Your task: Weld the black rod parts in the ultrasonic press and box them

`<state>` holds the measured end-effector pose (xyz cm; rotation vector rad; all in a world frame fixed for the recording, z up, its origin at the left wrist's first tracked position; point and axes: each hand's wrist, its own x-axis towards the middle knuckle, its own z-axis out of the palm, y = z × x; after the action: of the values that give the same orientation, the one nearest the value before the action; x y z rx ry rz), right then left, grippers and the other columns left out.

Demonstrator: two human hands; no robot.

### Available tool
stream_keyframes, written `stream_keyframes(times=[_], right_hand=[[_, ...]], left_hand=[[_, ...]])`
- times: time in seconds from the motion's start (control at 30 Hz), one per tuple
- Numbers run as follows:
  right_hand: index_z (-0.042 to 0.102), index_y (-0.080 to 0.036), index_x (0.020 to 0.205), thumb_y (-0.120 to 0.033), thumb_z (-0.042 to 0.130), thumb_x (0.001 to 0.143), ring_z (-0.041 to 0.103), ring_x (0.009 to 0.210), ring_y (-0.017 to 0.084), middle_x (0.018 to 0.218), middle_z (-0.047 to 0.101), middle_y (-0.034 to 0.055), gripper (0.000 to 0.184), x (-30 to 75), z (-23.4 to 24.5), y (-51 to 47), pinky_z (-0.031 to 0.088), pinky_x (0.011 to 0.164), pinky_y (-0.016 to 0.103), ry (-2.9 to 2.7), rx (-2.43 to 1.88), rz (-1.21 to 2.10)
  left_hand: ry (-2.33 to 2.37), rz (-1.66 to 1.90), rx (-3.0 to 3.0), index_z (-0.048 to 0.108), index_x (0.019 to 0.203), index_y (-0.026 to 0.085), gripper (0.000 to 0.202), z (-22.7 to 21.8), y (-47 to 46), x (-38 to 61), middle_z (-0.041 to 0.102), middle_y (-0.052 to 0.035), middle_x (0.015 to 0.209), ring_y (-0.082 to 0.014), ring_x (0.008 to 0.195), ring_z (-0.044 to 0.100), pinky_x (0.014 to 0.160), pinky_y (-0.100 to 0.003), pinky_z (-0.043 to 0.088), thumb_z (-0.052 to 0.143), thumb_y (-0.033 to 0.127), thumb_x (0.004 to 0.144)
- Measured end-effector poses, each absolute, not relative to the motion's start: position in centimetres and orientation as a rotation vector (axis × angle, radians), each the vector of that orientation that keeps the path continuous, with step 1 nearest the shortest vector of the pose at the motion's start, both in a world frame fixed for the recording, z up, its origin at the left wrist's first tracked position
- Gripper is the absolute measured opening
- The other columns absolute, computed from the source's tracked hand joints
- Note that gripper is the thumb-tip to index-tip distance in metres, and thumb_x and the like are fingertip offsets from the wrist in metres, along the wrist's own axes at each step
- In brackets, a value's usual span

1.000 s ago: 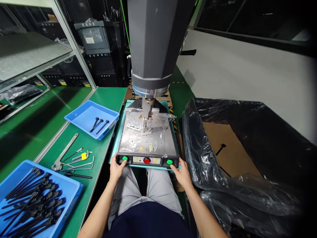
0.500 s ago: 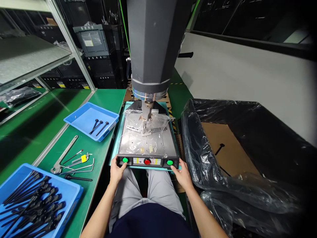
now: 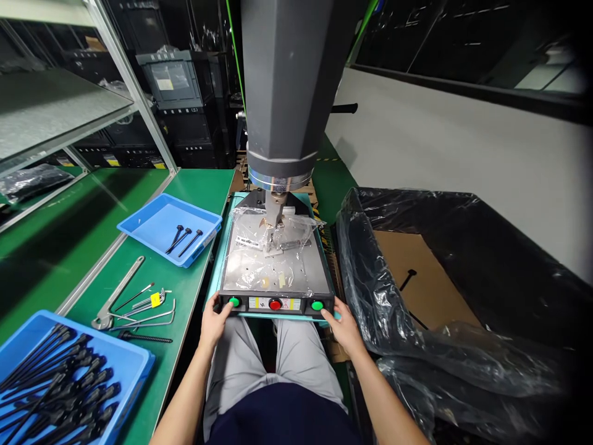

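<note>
Teal edge [image 3: 278,316]: left hand [image 3: 214,322], right hand [image 3: 345,327]

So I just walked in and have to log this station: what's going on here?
A seated person has both hands at a press's panel: left hand by the left green button, right hand by the right green button. The tip stands over a small part on the film-covered plate. Black rods lie in blue trays at left.

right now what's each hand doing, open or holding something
Left hand: open, holding nothing, on the left corner of the control panel, thumb by left green button.
Right hand: open, holding nothing, on its right corner, thumb by right green button.
</note>
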<state>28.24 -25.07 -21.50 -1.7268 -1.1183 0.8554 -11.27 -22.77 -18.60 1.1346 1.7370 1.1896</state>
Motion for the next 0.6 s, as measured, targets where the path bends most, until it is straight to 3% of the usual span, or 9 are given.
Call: stream_keyframes(times=[0.17, 0.3, 0.5, 0.6], right_hand=[[0.057, -0.015, 0.125, -0.058, 0.066, 0.073, 0.063, 0.111, 0.034, 0.12, 0.065, 0.0213, 0.068, 29.1, -18.3, -21.9, 0.052, 0.091, 0.05, -1.029, -1.672, 0.7], [0.056, -0.015, 0.125, -0.055, 0.065, 0.077, 0.062, 0.111, 0.032, 0.121, 0.065, 0.0206, 0.063, 27.9, -15.0, -17.1, 0.051, 0.092, 0.049, -1.114, -1.527, 0.66], [0.056, -0.016, 0.126, -0.05, 0.077, 0.065, 0.059, 0.118, 0.031, 0.132, 0.059, 0.021, 0.073, 24.9, -12.2, -9.7, 0.048, 0.097, 0.046, -1.021, -1.462, 1.031], [0.062, -0.018, 0.112, -0.044, 0.081, 0.061, 0.067, 0.103, 0.029, 0.109, 0.07, 0.0147, 0.061, 23.6, -11.4, -7.6, 0.055, 0.081, 0.039, -0.965, -1.409, 1.218]], left_hand=[[1.69, 1.335, 1.074, 0.054, 0.13, 0.017, 0.059, -15.4, -20.7, -12.1, 0.06, -0.0154, 0.131, -0.0272, 0.124, 0.056, 0.108, -0.045, 0.043, 0.065, 0.05, 0.082], [1.658, 1.288, 1.158, 0.051, 0.135, 0.017, 0.066, -13.4, -18.1, -12.0, 0.064, -0.0153, 0.126, -0.0259, 0.119, 0.06, 0.105, -0.042, 0.043, 0.068, 0.05, 0.081], [1.696, 1.147, 1.255, 0.05, 0.136, 0.012, 0.074, -12.5, -15.2, -11.0, 0.071, -0.0114, 0.105, -0.0244, 0.102, 0.066, 0.097, -0.04, 0.046, 0.07, 0.051, 0.076], [1.707, 1.118, 1.272, 0.053, 0.132, 0.01, 0.074, -12.3, -14.4, -10.7, 0.071, -0.0067, 0.088, -0.0217, 0.087, 0.067, 0.088, -0.037, 0.048, 0.073, 0.048, 0.072]])
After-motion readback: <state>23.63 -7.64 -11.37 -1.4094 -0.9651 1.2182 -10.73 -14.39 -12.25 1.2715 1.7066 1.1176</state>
